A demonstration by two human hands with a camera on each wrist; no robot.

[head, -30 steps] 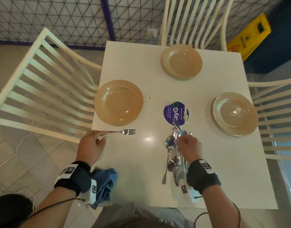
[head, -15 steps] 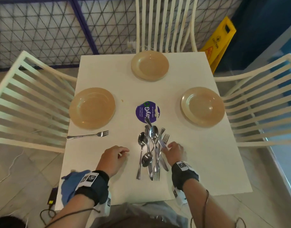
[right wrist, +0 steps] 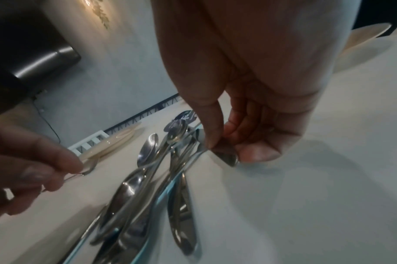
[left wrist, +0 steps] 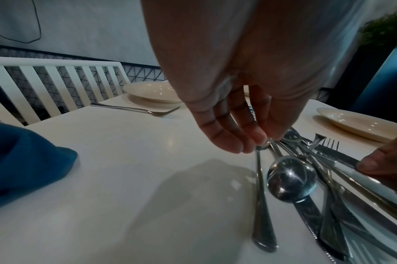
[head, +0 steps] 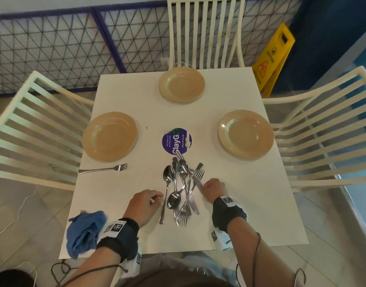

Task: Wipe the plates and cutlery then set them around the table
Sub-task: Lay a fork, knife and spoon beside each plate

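Three tan plates stand on the white table (head: 240, 204): a left plate (head: 109, 136), a far plate (head: 181, 84) and a right plate (head: 245, 134). One fork (head: 103, 169) lies beside the left plate. A pile of spoons, forks and knives (head: 181, 191) lies near the middle front. My left hand (head: 146, 204) hovers at the pile's left side. Its loosely curled fingers (left wrist: 238, 142) are just over the leftmost spoon (left wrist: 261, 205) and hold nothing. My right hand (head: 214, 188) pinches the end of a knife (right wrist: 225, 156) at the pile's right edge.
A crumpled blue cloth (head: 85, 233) lies at the table's front left corner. A round purple sticker (head: 176, 141) marks the table's middle. White slatted chairs (head: 33, 129) stand at the left, far and right sides. A yellow caution sign (head: 271, 56) stands beyond the far right corner.
My left hand let go of the fork beside the left plate and moved right to the cutlery pile. My right hand shifted from over the pile to its right edge.
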